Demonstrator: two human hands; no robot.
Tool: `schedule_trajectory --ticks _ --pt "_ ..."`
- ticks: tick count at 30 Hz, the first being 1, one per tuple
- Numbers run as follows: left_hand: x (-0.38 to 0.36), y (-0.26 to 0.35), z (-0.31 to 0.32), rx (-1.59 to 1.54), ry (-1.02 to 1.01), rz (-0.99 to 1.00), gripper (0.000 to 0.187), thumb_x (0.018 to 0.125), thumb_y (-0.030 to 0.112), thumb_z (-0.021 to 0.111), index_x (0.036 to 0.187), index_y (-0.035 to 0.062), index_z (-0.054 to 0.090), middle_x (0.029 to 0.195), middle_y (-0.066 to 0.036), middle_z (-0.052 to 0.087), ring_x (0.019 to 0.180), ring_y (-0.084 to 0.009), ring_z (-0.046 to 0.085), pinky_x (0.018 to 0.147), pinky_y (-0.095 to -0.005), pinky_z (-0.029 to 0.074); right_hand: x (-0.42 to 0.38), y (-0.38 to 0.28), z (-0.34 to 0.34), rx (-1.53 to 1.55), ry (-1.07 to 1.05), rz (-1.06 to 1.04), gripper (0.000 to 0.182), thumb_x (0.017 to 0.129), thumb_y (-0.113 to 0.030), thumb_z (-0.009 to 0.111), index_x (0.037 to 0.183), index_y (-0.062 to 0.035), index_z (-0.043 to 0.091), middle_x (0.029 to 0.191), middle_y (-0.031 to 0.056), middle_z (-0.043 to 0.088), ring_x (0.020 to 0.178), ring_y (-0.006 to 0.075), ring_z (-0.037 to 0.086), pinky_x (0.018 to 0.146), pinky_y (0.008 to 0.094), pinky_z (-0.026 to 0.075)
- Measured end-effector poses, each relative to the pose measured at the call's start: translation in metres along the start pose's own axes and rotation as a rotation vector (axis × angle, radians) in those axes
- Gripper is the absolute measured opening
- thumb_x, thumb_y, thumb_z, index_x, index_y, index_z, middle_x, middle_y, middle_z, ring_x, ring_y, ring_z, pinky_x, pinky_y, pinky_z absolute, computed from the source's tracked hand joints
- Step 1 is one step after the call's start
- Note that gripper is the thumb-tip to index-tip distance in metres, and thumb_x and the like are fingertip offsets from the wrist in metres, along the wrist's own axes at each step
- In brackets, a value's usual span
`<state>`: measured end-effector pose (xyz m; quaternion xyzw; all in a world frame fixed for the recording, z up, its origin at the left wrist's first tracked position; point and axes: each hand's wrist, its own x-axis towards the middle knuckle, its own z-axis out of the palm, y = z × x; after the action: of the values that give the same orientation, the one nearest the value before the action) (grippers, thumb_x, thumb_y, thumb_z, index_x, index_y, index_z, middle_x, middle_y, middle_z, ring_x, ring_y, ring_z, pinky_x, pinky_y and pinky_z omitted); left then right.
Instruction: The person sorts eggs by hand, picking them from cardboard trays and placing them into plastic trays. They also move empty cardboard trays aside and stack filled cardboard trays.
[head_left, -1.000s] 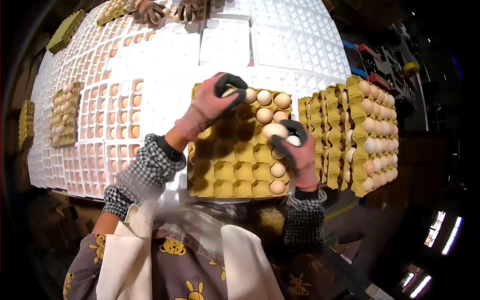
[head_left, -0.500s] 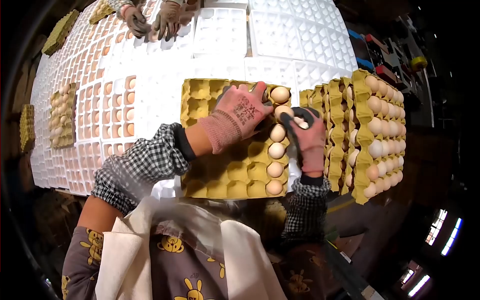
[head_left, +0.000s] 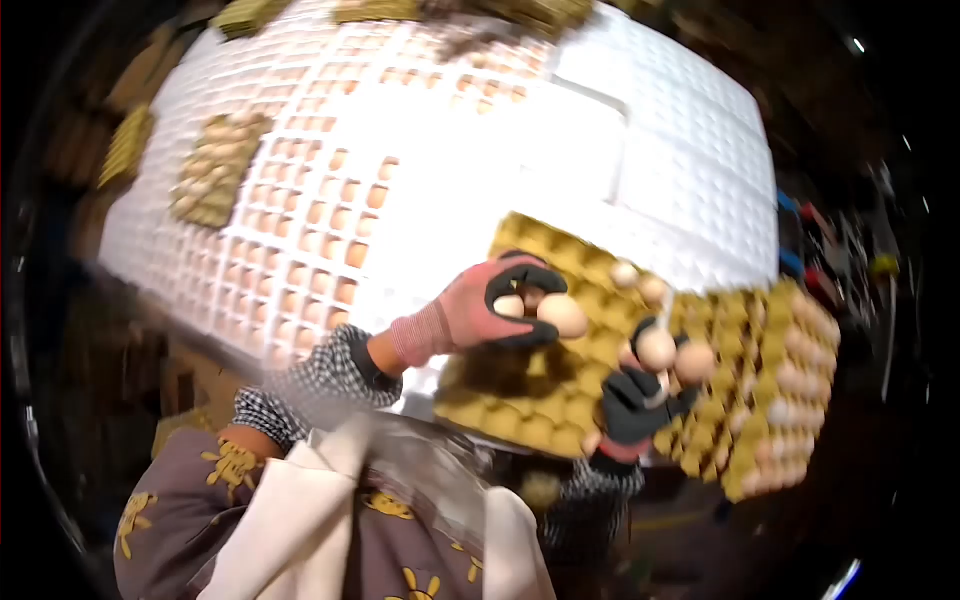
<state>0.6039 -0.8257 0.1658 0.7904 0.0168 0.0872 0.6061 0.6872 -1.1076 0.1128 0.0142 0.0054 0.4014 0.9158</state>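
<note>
My left hand [head_left: 478, 308], in a pink glove with dark fingers, curls around several eggs above the left part of a yellow egg tray [head_left: 530, 412]. One egg [head_left: 562, 316] sticks out at its fingertips. Palm up, my right hand [head_left: 637, 405] cups several eggs by the tray's right edge, among them a pale egg [head_left: 656, 349] and a browner one [head_left: 694, 362]. Two eggs [head_left: 638, 282] sit in the tray's far right cups, and part of another [head_left: 591, 442] shows near its front corner.
Filled yellow trays [head_left: 795, 385] stand on edge to the right. White moulded trays [head_left: 690, 160] cover the table, with many eggs in those on the left. A yellow tray of eggs [head_left: 215, 165] lies on them. Blur smears the far side.
The view has swung, so the scene sits lower right and tilted. Most of the tray's right column of eggs has left its cups. Both hands have lifted, turned and now hold eggs.
</note>
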Motion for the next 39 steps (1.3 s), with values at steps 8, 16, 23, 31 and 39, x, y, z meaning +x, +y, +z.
schedule_trajectory --ticks 8,16,23,31,39 --pt "-0.048 -0.135 -0.198 0.539 0.582 -0.277 0.047 0.073 0.027 0.083 0.112 0.0074 0.066 0.104 -0.010 0.064 0.096 -0.0216 0.062 0.084 -0.0340 0.052 0.033 0.087 0.014 -0.746 0.172 -0.015 0.051 0.094 -0.031 0.055 0.139 -0.0088 0.049 0.141 0.0169 0.051 0.072 0.0165 0.048 0.063 0.0306 0.040" --pt "0.006 -0.213 -0.268 0.638 0.492 -0.154 0.048 0.078 0.029 0.072 0.124 0.0214 0.062 0.120 -0.010 0.058 0.102 -0.0304 0.064 0.086 -0.0394 0.053 0.165 0.218 0.061 -1.383 0.364 0.092 0.045 0.089 -0.022 0.068 0.127 0.0002 0.059 0.094 0.0047 0.064 0.072 0.0087 0.058 0.059 0.0222 0.045" --pt "0.066 -0.234 -0.295 0.907 0.320 -0.111 0.048 0.079 0.027 0.074 0.125 0.0203 0.062 0.124 -0.007 0.059 0.105 -0.0294 0.062 0.090 -0.0388 0.049 0.255 0.265 0.013 -1.308 0.284 0.048 0.038 0.095 -0.017 0.063 0.130 -0.0039 0.056 0.094 0.0029 0.064 0.075 0.0060 0.058 0.059 0.0201 0.045" --pt "0.046 -0.258 -0.318 0.987 0.190 -0.212 0.057 0.084 0.032 0.068 0.137 0.0208 0.051 0.138 -0.009 0.046 0.130 -0.0320 0.040 0.105 -0.0513 0.031 0.320 0.284 -0.038 -0.238 0.485 0.407 0.041 0.095 -0.044 0.059 0.121 -0.0126 0.059 0.123 0.0141 0.060 0.075 0.0154 0.057 0.057 0.0279 0.043" --pt "0.030 -0.195 -0.319 -0.164 0.200 -0.022 0.053 0.090 0.019 0.070 0.138 0.0057 0.052 0.130 -0.010 0.061 0.114 -0.0164 0.061 0.098 -0.0330 0.049 0.342 0.320 -0.061 -1.079 0.280 0.340 0.036 0.099 -0.033 0.053 0.126 -0.0082 0.054 0.106 0.0064 0.062 0.074 0.0134 0.058 0.057 0.0244 0.046"
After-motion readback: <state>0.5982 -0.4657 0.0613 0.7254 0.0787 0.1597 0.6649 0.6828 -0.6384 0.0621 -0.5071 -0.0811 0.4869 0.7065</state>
